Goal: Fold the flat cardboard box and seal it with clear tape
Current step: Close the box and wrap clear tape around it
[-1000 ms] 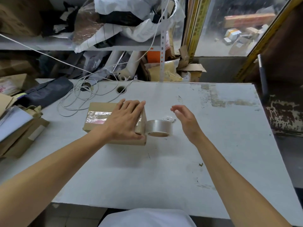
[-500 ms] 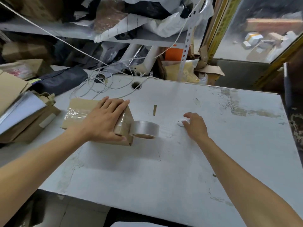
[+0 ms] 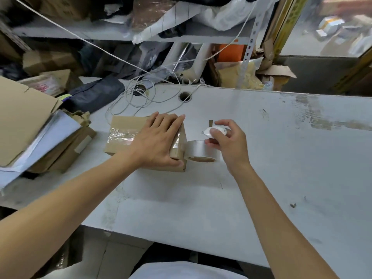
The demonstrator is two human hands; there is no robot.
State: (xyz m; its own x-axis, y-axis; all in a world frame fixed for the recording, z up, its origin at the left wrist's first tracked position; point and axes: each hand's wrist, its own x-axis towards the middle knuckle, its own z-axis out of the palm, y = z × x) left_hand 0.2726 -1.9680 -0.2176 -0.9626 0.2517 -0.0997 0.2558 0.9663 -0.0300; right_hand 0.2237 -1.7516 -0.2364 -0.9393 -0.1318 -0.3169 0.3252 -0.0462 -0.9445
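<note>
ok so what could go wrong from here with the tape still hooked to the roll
1. The tape roll sits right against the box with its strip still attached; if the left hand lifts, the strip may peel or wrinkle like the creased tape on top.
2. The right hand holds a small white object, possibly a cutter; a cut near the left fingertips is a likely hazard.
3. The loose cord behind the box could snag.
</note>
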